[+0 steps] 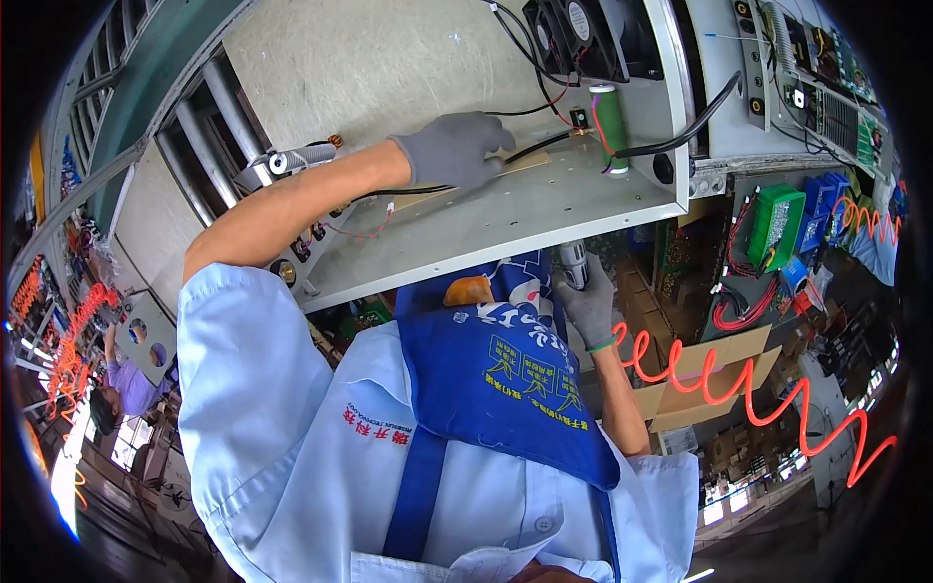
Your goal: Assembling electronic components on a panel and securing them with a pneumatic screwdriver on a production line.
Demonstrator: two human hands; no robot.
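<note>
Lays half-curled left hand (462, 151) over black cable (537, 148) inside metal chassis (564, 194), cannot tell if gripping, and grasps silver tool (574, 264) in right hand (590, 309) below chassis, with fans (580, 31) and green cylinder (611, 131) already inside, cable seemingly not yet secured.

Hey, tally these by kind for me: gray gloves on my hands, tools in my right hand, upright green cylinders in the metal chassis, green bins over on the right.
Gray gloves: 2 (left glove, right glove)
Silver tool: 1
Green cylinder: 1
Green bin: 1
Total: 5
</note>
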